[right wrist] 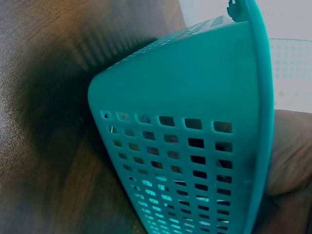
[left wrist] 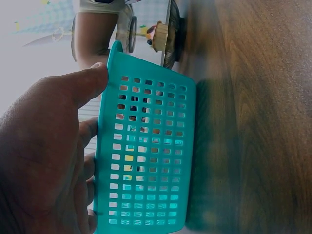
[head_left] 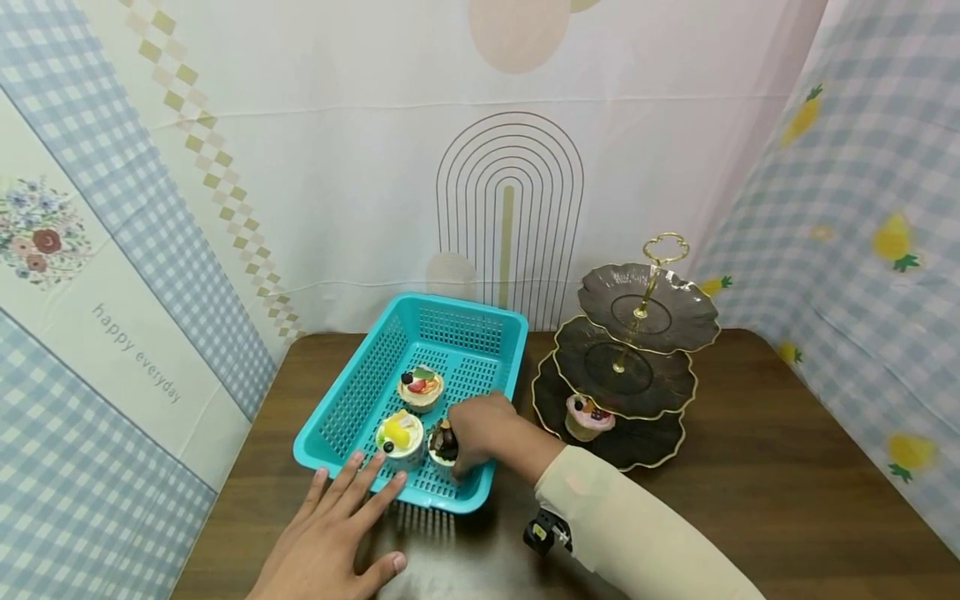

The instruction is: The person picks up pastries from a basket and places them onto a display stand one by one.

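Left hand (head_left: pixel 330 533) nearest, low in the head view: fingers spread, fingertips at the near rim of the turquoise basket (head_left: pixel 461 327), thumb held well apart from them; left wrist view agrees, thumb tip and fingers at the rim, wall outside the grasp. Right sleeve (head_left: pixel 645 517) comes in from lower right, black wrist camera (head_left: pixel 540 533) under the cuff. Right hand (head_left: pixel 480 429) reaches over the right rim into the basket, fingers curled, pinching the chocolate-topped cupcake (head_left: pixel 441 443) at its right side; exact finger contact partly hidden, and the right wrist view has mostly basket wall in front. That cupcake sits in the near right part of the basket, upright, just beside the yellow-topped cupcake (head_left: pixel 397 437); strawberry-topped cupcake (head_left: pixel 422 387) farther back. Basket walls rise around all three; near right corner close below the right hand. Pink-topped cupcake (head_left: pixel 588 419) on the bottom tier of the three-tier stand (head_left: pixel 682 317), near the middle tier's scalloped edge. Narrow strip of wood between basket and stand; wider stretch of table (head_left: pixel 787 450) right of the stand. Left table edge runs near the basket; far edge meets the hanging cloth (head_left: pixel 360 183).
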Motion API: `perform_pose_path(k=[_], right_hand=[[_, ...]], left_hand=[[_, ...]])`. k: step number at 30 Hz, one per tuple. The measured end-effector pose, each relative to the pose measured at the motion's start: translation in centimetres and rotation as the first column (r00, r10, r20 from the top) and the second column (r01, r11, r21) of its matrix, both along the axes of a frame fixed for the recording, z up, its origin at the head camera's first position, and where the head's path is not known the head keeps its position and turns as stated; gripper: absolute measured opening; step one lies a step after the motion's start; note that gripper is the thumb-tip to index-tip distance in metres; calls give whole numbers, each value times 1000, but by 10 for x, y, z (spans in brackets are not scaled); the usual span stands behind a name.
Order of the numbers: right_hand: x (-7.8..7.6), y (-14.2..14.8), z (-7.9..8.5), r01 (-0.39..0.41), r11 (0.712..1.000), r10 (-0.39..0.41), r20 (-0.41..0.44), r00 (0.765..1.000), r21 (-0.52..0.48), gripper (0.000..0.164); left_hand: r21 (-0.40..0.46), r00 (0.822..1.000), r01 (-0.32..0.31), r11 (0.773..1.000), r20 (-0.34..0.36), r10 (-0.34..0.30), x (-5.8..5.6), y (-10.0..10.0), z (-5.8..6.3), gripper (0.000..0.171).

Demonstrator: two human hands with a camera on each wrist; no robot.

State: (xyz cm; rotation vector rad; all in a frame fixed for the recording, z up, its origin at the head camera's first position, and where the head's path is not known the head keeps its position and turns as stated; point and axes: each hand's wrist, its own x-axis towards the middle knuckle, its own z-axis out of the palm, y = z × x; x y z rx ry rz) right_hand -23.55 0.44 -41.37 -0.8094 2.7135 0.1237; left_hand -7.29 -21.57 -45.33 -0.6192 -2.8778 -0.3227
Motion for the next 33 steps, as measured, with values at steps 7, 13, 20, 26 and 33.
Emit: perform_pose_path(k=[7,13,20,26,33], right_hand=[[-2,2,-3,9,998,-10,-10,1000,-61,49],[-1,7,0,36,978,-29,38,999,-204,56],[-2,13,6,82,929,-48,103,994,-361,75],[-1,22,12,87,825,-17,129,991,-558,76],[4,34,12,118,728,-17,154,988,-675,83]], left_hand=[[-1,1000,-1,1000,-8,1,1,0,-1,79],[6,1000,2,1000,-15,-1,2,-1,-3,80],[-8,999,7,1000,-51,-7,2,-1,-3,81],[-2,1000,-4,1000,-10,4,2,0,0,81],[2,998,-19,1000,55,19,2,0,3,81]])
